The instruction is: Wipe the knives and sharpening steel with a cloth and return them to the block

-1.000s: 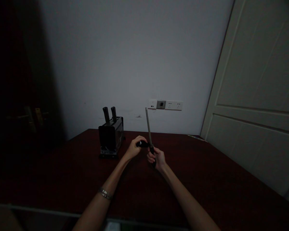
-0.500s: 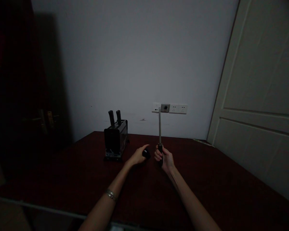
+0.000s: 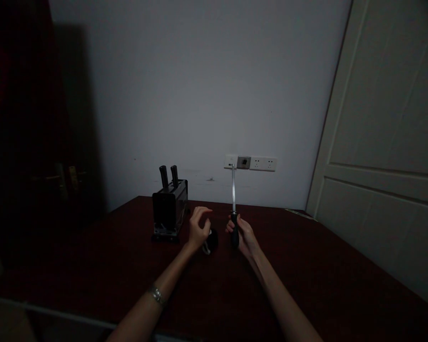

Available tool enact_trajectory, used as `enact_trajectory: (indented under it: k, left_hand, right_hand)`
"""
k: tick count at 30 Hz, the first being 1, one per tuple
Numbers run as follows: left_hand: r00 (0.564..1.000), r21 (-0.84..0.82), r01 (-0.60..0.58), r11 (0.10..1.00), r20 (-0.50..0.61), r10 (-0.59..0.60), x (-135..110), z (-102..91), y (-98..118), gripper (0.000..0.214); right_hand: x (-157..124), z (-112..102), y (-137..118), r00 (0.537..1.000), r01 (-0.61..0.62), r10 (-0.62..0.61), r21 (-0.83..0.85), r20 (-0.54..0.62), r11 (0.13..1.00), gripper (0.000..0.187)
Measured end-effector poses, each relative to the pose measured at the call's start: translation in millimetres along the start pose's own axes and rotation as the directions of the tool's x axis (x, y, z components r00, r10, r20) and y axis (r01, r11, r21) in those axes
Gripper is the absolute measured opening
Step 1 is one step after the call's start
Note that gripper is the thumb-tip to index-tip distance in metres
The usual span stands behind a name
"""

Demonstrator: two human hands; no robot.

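My right hand [image 3: 245, 232] is closed around the black handle of a honing steel [image 3: 234, 197], whose thin metal rod points up and away from me. To its left, my left hand [image 3: 199, 227] is raised with thumb and fingers curved apart and nothing between them. Just beside and below that hand, a small dark object with a white part [image 3: 210, 241] lies on the table; its kind is too dim to make out. Left of my hands stands a black and metallic knife block [image 3: 165, 212], with two black-handled tools [image 3: 164, 176] upright in its top.
A dark red-brown table [image 3: 288, 266] carries everything and meets a pale wall [image 3: 199, 95]. Sockets and a switch [image 3: 257, 163] sit low on that wall. On the right rises a light panelled door [image 3: 381, 142]; a dark door [image 3: 24, 118] is at the left.
My left hand has let go of the small dark object, which now lies on the table, and has lifted slightly leftward. The honing steel has shifted a little left and lower.
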State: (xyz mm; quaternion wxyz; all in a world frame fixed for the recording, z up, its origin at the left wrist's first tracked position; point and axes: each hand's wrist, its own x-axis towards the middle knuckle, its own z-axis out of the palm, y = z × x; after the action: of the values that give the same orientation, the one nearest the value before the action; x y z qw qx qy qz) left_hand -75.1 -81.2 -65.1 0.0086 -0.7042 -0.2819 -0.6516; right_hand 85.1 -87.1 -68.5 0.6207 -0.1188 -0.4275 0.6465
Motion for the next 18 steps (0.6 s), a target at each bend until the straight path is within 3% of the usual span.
enact_trajectory:
  k: [3,7,9,11,15,18]
  left_hand:
    - [0.961,0.063,-0.261,0.963,0.109,0.254,-2.4,-3.8,14.3,0.025]
    - [0.783,0.09,-0.576,0.813,0.348,0.516,-4.5,-8.2,24.1,0.041]
    - [0.691,0.109,-0.679,0.726,0.427,0.583,-5.8,-10.1,26.9,0.043]
    - [0.627,0.137,-0.745,0.653,0.476,0.616,-7.3,-11.7,29.3,0.04]
    - [0.578,0.205,-0.797,0.568,0.532,0.619,-7.8,-11.8,31.6,0.036]
    - [0.556,0.219,-0.821,0.527,0.514,0.653,-4.9,-8.0,30.1,0.028]
  right_hand:
    - [-0.4,2.7,-1.0,1.0,0.012,-0.013,-0.035,-0.026,0.999,0.031]
    - [-1.4,3.1,0.0,0.999,-0.003,0.001,-0.055,-0.047,0.998,0.034]
    - [-1.7,2.6,1.4,0.998,-0.005,0.002,-0.052,-0.056,0.999,0.035]
    - [-1.6,2.3,2.6,0.997,-0.004,-0.001,-0.061,-0.073,0.998,0.035]
    - [-1.1,2.3,3.5,0.995,0.002,-0.01,-0.079,-0.101,0.997,0.035]
    - [-1.5,2.8,3.1,0.993,0.002,-0.012,-0.081,-0.12,0.997,0.035]
